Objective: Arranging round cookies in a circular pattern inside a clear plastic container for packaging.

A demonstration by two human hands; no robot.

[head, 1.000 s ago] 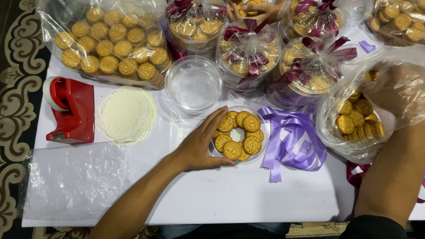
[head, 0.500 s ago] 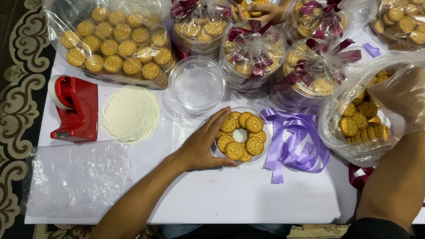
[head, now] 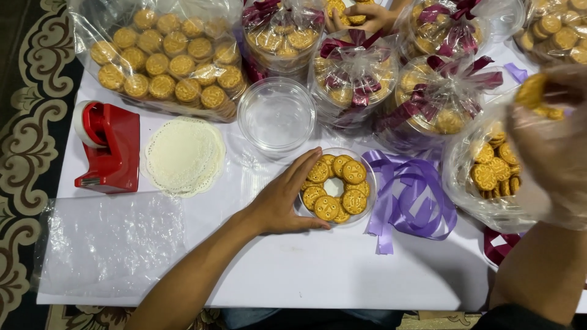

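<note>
A person's bare left hand (head: 282, 201) rests on a white table (head: 318, 269), fingers spread and curved loosely against the rim of a shallow round clear plastic tub (head: 335, 187) in which golden stamped biscuits lie in a ring around a bare centre; the right hand (head: 553, 140), sheathed in a thin clear plastic glove, is raised at the right edge of the view with its fingers pinched on a single round golden biscuit (head: 531, 90), above an open clear plastic bag of loose biscuits (head: 489, 177). The tub sits near the middle of the table, just beside a heap of lilac satin ribbon (head: 409, 198) and just in front of an empty round clear container (head: 276, 116). To the left lie a stack of white paper doilies (head: 183, 156), a red tape dispenser (head: 107, 146) and a sheet of clear plastic film (head: 110, 244). Along the far side stand a large clear bag of biscuits (head: 165, 55) and several wrapped biscuit tubs tied with maroon bows (head: 354, 73), where another person's hand (head: 361, 15) holds more biscuits
</note>
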